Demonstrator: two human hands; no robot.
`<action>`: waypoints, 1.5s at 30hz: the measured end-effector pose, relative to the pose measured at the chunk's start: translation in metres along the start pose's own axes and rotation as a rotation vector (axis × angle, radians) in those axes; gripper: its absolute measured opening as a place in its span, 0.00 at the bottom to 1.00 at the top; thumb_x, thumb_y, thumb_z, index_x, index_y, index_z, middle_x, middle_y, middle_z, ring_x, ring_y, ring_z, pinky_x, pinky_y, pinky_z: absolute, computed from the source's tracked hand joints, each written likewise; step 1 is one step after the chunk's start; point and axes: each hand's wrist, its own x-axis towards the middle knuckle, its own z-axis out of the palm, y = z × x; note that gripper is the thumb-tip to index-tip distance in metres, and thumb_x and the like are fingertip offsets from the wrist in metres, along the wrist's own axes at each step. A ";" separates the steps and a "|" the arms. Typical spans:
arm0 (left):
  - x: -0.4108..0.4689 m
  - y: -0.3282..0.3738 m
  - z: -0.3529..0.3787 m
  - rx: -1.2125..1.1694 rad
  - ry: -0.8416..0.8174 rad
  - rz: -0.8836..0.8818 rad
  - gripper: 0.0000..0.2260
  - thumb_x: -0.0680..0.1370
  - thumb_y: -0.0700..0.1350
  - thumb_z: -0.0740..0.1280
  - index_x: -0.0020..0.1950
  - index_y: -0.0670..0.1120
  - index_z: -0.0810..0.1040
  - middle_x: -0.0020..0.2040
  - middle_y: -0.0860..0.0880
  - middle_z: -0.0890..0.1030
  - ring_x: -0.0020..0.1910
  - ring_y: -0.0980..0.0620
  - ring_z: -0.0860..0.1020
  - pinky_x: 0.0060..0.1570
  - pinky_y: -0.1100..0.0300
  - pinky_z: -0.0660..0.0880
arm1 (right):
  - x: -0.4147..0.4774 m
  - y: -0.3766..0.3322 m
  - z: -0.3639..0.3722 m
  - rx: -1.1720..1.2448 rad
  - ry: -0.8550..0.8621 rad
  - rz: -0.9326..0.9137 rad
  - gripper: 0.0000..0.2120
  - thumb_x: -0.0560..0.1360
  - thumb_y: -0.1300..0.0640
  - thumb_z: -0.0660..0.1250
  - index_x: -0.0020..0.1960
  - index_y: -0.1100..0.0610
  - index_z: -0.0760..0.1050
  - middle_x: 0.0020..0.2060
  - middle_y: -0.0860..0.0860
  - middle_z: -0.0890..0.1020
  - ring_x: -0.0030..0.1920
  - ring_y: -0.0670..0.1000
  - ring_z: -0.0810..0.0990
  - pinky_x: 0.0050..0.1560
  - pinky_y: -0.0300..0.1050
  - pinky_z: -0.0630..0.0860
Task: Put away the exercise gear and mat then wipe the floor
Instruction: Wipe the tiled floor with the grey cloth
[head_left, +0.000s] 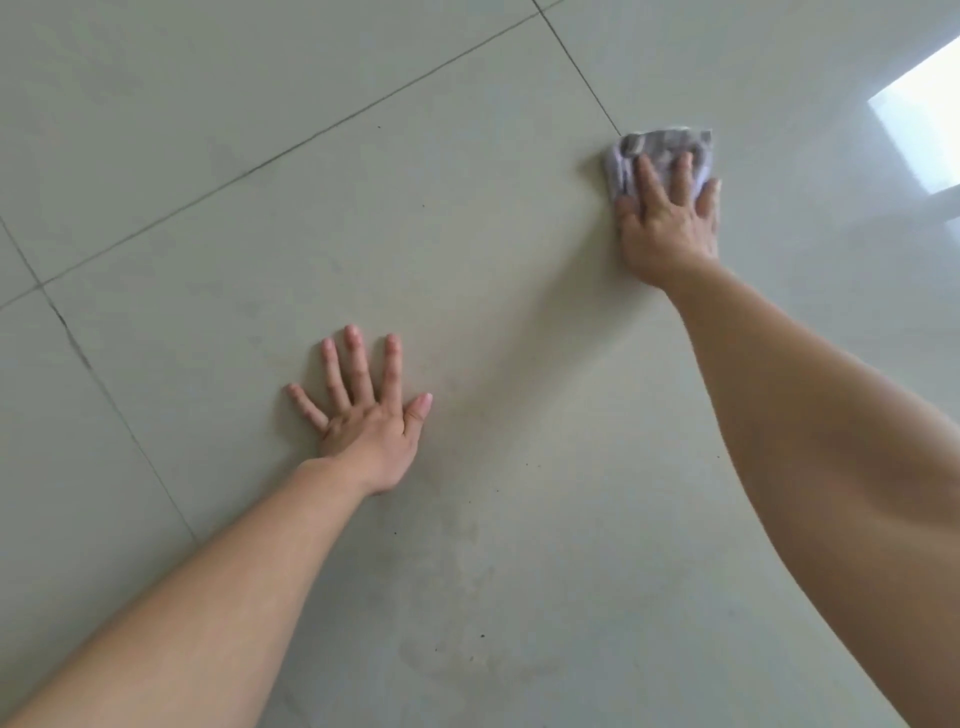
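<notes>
Presently, step: I judge the wiping stage; no gear or mat in view.
Right hand (670, 228): fingers slightly spread, flat, pressing the cloth (660, 145) onto the floor (467, 208) beside a grout line (582, 70), for even contact.
Left hand (363, 431): fingers splayed, palm down on floor, well apart from cloth; I read it as a brace.

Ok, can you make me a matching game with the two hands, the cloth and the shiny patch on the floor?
Things:
1 left hand
2 right hand
3 cloth
4 shiny patch

States:
A grey and crumpled
B flat on the bare floor, fingers spread
C bright white, far right
D pressing on the cloth

Pairs: 1-B, 2-D, 3-A, 4-C
</notes>
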 end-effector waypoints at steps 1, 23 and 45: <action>0.000 0.000 0.000 -0.001 0.007 -0.002 0.32 0.81 0.64 0.43 0.76 0.55 0.28 0.75 0.46 0.23 0.74 0.41 0.24 0.68 0.27 0.34 | 0.009 0.006 -0.005 0.011 -0.001 0.066 0.29 0.82 0.37 0.44 0.81 0.40 0.48 0.82 0.54 0.43 0.80 0.65 0.39 0.79 0.58 0.39; 0.000 0.002 -0.010 -0.037 -0.037 -0.029 0.32 0.81 0.64 0.46 0.77 0.58 0.30 0.75 0.48 0.24 0.74 0.44 0.25 0.67 0.30 0.32 | -0.075 0.013 0.033 -0.029 0.004 -0.136 0.28 0.82 0.42 0.44 0.82 0.43 0.48 0.82 0.56 0.44 0.81 0.62 0.42 0.80 0.59 0.42; 0.026 0.045 -0.094 0.192 0.262 0.165 0.29 0.83 0.57 0.51 0.81 0.49 0.49 0.81 0.44 0.45 0.80 0.42 0.48 0.73 0.40 0.56 | -0.176 0.018 0.075 -0.170 -0.082 -0.493 0.31 0.83 0.38 0.46 0.82 0.47 0.45 0.81 0.50 0.40 0.81 0.57 0.40 0.80 0.51 0.37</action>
